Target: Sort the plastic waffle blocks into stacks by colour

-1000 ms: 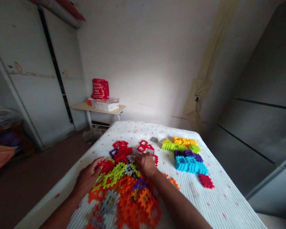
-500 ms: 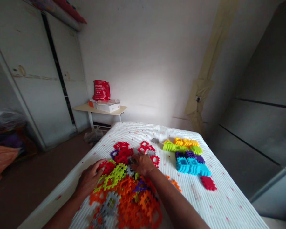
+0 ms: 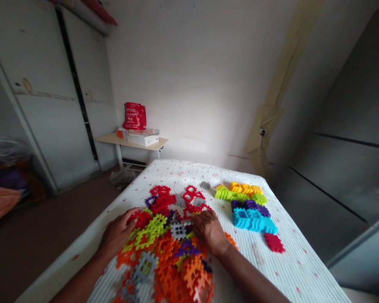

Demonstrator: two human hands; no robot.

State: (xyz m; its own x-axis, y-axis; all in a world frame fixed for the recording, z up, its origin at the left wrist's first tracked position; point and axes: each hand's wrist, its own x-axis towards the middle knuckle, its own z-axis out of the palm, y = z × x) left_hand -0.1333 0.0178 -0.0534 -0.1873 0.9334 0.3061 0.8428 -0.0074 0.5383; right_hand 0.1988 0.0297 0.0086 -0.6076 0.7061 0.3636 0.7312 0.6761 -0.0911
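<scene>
- Left hand (image 3: 116,233): palm down at the near left side of the pile, fingers spread apart and resting on a red piece (image 3: 141,219), not closed around it.
- Right hand (image 3: 210,231): palm down at the right side of the pile, fingers bent together over the pieces; whether clamped on a piece, impossible to tell from this view.
- Between both hands: a gray piece (image 3: 179,230), lying on top of the pile.
- Under and in front of the hands: a loose pile of interlocking plastic waffle blocks (image 3: 167,256), mostly orange, with lime-green, purple, gray and red pieces, on a white ribbed bed mattress (image 3: 281,269) with small red specks.
- Just right of the right hand: a small orange piece (image 3: 230,240).
- Farther right on the mattress, apart from the pile: groups by color, a cyan stack (image 3: 251,221), a purple stack (image 3: 248,206), a lime-green stack (image 3: 227,194), a yellow stack (image 3: 243,187) and a dark red stack (image 3: 274,243).
- Beyond the mattress: a small cream table (image 3: 113,139) against the wall, carrying a white box (image 3: 142,140) and a red bag (image 3: 134,116).
- At far left: sliding wardrobe doors (image 3: 78,92).
</scene>
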